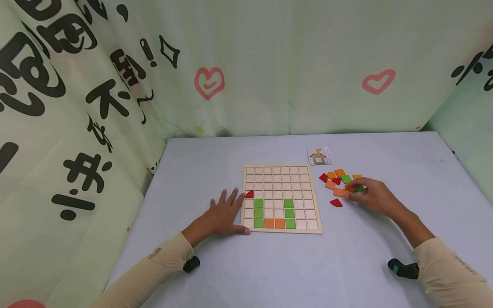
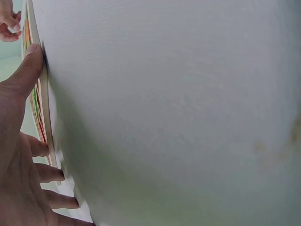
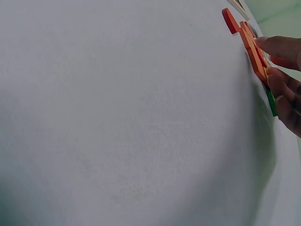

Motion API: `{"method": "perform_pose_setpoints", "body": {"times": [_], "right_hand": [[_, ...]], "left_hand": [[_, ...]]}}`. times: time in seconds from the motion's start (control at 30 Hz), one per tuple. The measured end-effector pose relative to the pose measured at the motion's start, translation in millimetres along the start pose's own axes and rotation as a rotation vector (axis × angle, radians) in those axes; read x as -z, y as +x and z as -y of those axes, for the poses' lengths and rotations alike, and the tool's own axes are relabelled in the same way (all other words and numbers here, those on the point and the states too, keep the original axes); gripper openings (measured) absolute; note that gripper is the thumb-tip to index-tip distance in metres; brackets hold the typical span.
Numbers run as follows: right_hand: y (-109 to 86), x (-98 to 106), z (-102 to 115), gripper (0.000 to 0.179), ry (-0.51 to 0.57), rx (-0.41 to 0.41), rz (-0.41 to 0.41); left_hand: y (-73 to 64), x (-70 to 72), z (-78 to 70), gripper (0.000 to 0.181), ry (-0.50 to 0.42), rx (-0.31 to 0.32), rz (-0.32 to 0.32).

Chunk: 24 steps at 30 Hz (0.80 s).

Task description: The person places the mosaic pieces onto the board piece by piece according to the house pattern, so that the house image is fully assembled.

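In the head view, a wooden grid board [image 1: 275,171] lies mid-table. Green tiles [image 1: 259,213] stand in two columns on it, joined by two orange squares [image 1: 274,223] along the bottom. A red quarter-circle tile [image 1: 249,194] sits at its left side. My left hand [image 1: 223,214] rests at the board's left edge, fingers spread and straight, thumb [image 2: 29,70] at the near corner. Over the loose pile to the right, my right hand [image 1: 371,196] pinches an orange tile [image 1: 347,188] between thumb and fingers. Fingers partly cover that tile.
Loose orange, green and red tiles [image 1: 340,172] lie close together right of the board. One red quarter-circle [image 1: 336,202] lies nearer me. A small picture card [image 1: 319,156] lies behind the board's right corner. Curtains [image 1: 289,85] hang behind the white table [image 1: 200,162].
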State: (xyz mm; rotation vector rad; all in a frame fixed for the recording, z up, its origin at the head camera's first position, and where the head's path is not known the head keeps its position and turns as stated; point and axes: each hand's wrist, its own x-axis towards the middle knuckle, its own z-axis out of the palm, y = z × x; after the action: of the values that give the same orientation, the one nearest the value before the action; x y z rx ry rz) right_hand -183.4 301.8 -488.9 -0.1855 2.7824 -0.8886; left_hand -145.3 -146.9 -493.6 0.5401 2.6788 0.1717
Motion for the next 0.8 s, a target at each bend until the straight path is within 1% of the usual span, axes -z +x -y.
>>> {"method": "perform_pose_setpoints", "body": {"times": [0.17, 0.23, 0.33, 0.6, 0.8], "right_hand": [[0.6, 1.0, -2.4, 0.041, -0.015, -0.004, -0.005], [1.2, 4.0, -4.8, 0.039, -0.024, -0.011, -0.011], [3.8, 10.5, -9.0, 0.041, -0.026, -0.029, -0.021], [18.6, 26.2, -26.6, 0.043, -0.045, -0.067, -0.089], [27.9, 26.2, -31.4, 0.047, -0.061, -0.111, -0.068]], "left_hand": [[0.1, -0.1, 1.0, 0.115, 0.003, -0.004, 0.001], [0.5, -0.5, 1.3, 0.115, 0.007, -0.005, 0.000], [0.6, -1.1, 1.8, 0.115, 0.010, -0.006, -0.002], [0.6, -1.2, 1.9, 0.115, -0.002, -0.007, -0.003], [-0.2, 0.7, 0.9, 0.114, -0.004, -0.008, -0.001]]}}
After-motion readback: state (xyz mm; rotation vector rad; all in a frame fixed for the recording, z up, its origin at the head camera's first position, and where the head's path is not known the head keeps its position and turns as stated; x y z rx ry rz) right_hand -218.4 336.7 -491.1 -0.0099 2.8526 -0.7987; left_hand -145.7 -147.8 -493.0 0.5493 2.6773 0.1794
